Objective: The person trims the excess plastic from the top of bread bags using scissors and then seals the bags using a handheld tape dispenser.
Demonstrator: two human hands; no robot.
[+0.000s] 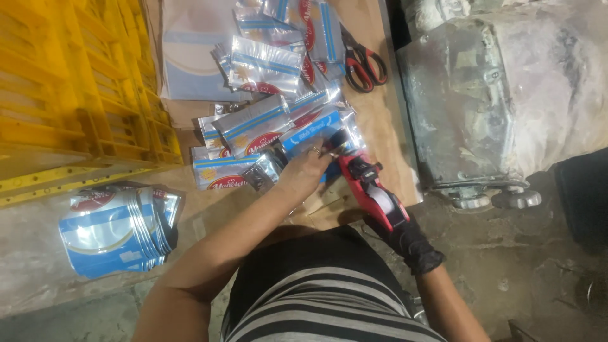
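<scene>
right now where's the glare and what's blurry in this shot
Head view: glare flares off the shiny foil pouches near the top; the left hand and the red tool in the gloved right hand look slightly soft; the floor at lower right sits in dim shadow; the yellow crate is brightly lit.

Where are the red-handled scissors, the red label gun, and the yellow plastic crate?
red-handled scissors (364,63), head view, on the handles.
red label gun (373,190), head view, on its body.
yellow plastic crate (82,95), head view, on its side wall.

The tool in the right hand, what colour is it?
Red with black parts, the label gun in the gloved right hand; head view.
</scene>
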